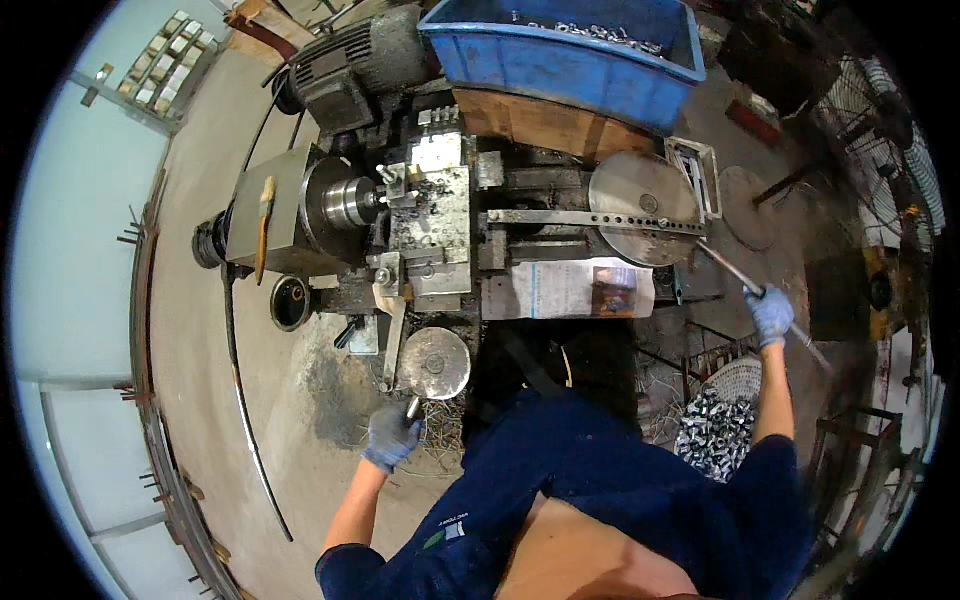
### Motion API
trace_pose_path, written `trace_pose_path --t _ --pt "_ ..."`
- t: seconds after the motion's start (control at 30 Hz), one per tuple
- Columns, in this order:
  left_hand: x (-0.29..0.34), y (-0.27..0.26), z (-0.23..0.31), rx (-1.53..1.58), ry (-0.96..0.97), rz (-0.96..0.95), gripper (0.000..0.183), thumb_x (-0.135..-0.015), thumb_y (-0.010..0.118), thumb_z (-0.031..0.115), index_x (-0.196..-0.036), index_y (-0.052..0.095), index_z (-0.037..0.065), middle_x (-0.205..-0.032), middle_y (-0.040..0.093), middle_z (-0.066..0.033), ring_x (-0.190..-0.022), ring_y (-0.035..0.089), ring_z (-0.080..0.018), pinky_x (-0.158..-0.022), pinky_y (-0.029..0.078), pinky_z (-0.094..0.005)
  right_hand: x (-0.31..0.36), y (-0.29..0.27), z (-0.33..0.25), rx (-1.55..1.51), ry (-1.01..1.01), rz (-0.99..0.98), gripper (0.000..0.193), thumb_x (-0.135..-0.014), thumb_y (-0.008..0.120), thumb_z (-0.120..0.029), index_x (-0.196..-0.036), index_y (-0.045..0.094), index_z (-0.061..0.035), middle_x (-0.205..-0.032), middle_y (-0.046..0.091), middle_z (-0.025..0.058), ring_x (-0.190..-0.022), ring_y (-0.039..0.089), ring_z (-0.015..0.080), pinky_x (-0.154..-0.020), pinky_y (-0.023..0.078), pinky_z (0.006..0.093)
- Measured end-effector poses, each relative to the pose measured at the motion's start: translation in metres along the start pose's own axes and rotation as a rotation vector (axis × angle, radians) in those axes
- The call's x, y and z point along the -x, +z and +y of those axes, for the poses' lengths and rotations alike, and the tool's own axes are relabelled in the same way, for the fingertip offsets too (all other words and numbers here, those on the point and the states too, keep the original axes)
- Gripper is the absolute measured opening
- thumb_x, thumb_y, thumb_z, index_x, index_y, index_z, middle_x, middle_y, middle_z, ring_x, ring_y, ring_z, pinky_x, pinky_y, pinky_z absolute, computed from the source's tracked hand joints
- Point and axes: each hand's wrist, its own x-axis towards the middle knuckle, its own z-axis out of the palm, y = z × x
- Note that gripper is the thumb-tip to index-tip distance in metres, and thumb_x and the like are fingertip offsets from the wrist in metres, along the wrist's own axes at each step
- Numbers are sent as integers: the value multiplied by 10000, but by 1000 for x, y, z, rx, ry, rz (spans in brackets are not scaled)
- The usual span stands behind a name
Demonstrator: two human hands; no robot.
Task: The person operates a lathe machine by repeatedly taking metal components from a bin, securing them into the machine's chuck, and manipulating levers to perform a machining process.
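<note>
Nearest of all, the person's navy shirt [590, 455] fills the near edge, with a pale woven basket [740, 378] on the right, holding a heap of small shiny metal parts [714, 438]. Both hands wear bluish gloves. On the left, the left hand [391, 437] is curled round a short handle [413, 408] at the near rim of a small round handwheel [435, 363]. On the right, the right hand [770, 314] is closed about a long metal rod [732, 268], which slants away to the far left; its near end, past the fist, is blurred. The rod's far end meets the right end of a perforated bar [560, 218]; how they join I cannot tell. Between the hands, a bit farther off, a printed sheet [570, 290] lies along the near side of the machine.

Beyond it, the bar crosses a large metal disc [622, 185] on the right. Left of the bar is a chip-strewn metal slide [432, 222], and left again a shiny ringed cylinder [350, 203] sits in front of a grey housing [275, 235], with a wooden-handled brush [263, 235] on top. Farthest back are a grimy motor [365, 65], left, and a blue bin [560, 70] with metal pieces [600, 38], above a brown wooden box [550, 122].
</note>
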Motion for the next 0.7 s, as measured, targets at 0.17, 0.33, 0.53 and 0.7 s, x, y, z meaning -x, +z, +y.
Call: trace_pose_path --t 0.17,0.33,0.53,0.7 --pt "-1 -1 -2 97 34 14 256 -701 659 181 -937 621 89 -785 613 -184 -753 590 -381 -658 474 -445 47 -19 -23 -14 195 -137 449 -710 620 -558 -838 672 -131 -802 655 153 -765 626 342 -707 495 424" --pt "1 3 -3 71 -17 -25 264 -699 656 148 -955 620 94 -798 615 -190 -769 596 -378 -671 482 -435 55 -18 -23 -60 208 -131 430 -727 605 -551 -824 671 -137 -787 655 146 -753 629 340 -688 495 420" --pt "-3 -9 8 36 -9 -20 211 -703 651 169 -900 623 100 -744 616 -166 -706 593 -377 -616 473 -434 58 -21 -28 -96 196 -90 395 -727 620 -531 -814 668 -149 -769 657 130 -734 632 327 -646 492 417" --pt "3 -9 9 113 14 28 164 -705 642 150 -862 626 104 -759 612 -171 -721 592 -371 -620 470 -439 1 14 -3 -25 -48 207 331 -756 626 -467 -740 651 -137 -698 636 120 -588 612 319 -529 471 428"
